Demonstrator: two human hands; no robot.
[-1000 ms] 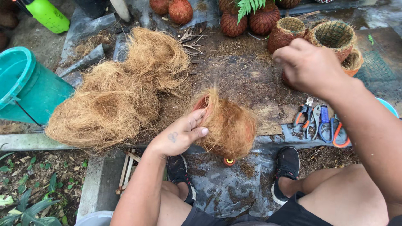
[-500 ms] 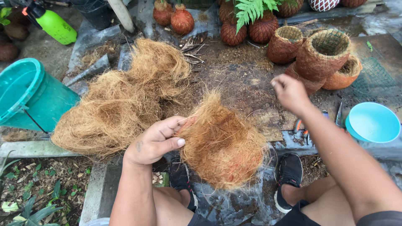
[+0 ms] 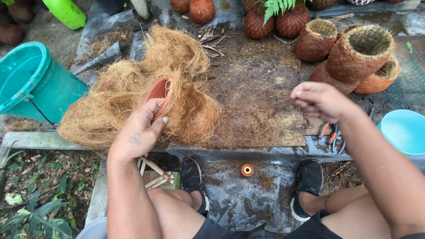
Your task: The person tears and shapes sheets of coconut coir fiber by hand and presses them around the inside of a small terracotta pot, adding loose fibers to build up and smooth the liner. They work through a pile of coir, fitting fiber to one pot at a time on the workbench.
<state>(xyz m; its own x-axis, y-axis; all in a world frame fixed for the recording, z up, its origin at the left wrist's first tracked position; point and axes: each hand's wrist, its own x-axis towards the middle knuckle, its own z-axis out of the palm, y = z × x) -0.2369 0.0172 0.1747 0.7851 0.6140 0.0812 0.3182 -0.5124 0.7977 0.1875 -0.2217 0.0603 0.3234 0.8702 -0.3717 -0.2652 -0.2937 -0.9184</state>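
My left hand (image 3: 141, 131) grips a terracotta-coloured pot (image 3: 160, 92) wrapped in brown coconut fibre (image 3: 192, 114), tilted so its open mouth faces up and left. The bundle rests against a big loose heap of pale coconut fibre (image 3: 115, 97) on the low work board (image 3: 261, 102). My right hand (image 3: 319, 102) hovers over the right side of the board with fingers pinched together; I see nothing clear between them. A small orange thread spool (image 3: 247, 170) lies on the grey sheet between my feet.
A teal bucket (image 3: 31, 84) stands at left and a light-blue bowl (image 3: 405, 131) at right. Fibre-wrapped pots (image 3: 359, 53) stack at back right, round fibre balls (image 3: 274, 22) behind. Pliers and cutters (image 3: 331, 132) lie under my right wrist. Bamboo sticks (image 3: 152, 175) lie by my left knee.
My left hand turned the fibre-wrapped bundle and lifted it toward the heap, so the pot's mouth now shows. My right hand came back from the far pots to the board's right side.
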